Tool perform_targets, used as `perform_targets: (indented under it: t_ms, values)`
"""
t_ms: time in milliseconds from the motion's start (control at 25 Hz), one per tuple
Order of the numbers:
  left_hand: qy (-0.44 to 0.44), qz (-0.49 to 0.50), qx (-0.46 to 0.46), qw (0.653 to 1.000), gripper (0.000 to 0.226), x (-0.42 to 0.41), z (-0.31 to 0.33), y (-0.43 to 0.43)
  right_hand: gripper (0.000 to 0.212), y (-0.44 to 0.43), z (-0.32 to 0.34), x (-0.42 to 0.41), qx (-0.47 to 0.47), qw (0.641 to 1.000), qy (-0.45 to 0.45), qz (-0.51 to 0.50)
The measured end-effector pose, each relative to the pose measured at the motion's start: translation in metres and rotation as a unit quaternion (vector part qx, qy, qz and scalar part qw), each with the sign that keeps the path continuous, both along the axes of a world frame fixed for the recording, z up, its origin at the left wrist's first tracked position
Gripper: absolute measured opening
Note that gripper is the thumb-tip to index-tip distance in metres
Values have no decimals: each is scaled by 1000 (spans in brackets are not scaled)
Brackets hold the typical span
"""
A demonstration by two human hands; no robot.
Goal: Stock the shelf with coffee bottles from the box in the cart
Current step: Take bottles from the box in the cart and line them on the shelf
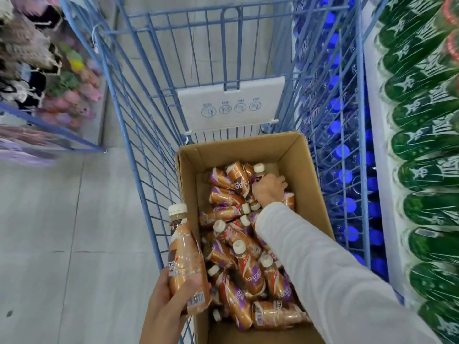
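An open cardboard box [313, 184] sits in a blue wire cart [139, 155] and holds several loose coffee bottles [246, 266] with white caps and copper-and-purple labels, lying every way. My left hand [171, 299] grips one coffee bottle [185, 259] upright by its lower half, just left of the box. My right hand [269, 188], in a white sleeve, reaches down into the far end of the box with curled fingers closed on a bottle [258, 170] in the pile; the fingertips are hidden.
Shelves on the right carry rows of blue-capped bottles [344, 175] and green bottles [427, 135]. A white child-seat flap [231, 105] hangs at the cart's far end. Blurred colourful goods [49, 78] line the left. Grey tiled floor [62, 232] lies left of the cart.
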State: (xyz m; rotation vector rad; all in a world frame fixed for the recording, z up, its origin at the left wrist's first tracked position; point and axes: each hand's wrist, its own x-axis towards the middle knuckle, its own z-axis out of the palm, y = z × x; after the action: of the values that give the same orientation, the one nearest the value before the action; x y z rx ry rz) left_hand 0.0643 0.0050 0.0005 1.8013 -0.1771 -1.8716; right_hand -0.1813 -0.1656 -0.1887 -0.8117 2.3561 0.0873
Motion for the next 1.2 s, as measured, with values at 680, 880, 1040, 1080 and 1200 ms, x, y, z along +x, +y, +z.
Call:
perform_targets:
  t_ms: [680, 880, 1040, 1080, 1200]
  values:
    - [59, -128, -138, 980, 64, -71, 98, 22, 43, 168, 228, -57, -429, 775, -396, -242]
    - [83, -230, -216, 945, 98, -137, 157, 64, 37, 287, 339, -93, -537, 648, -423, -335]
    - [132, -360, -284, 879, 36, -205, 211, 117, 24, 388, 414, -123, -598, 608, -345, -393]
    - [146, -388, -300, 860, 32, -221, 223, 131, 24, 413, 429, -129, -610, 600, -328, -401]
    - [193, -438, -318, 819, 41, -270, 254, 180, 36, 488, 474, -145, -648, 588, -264, -406]
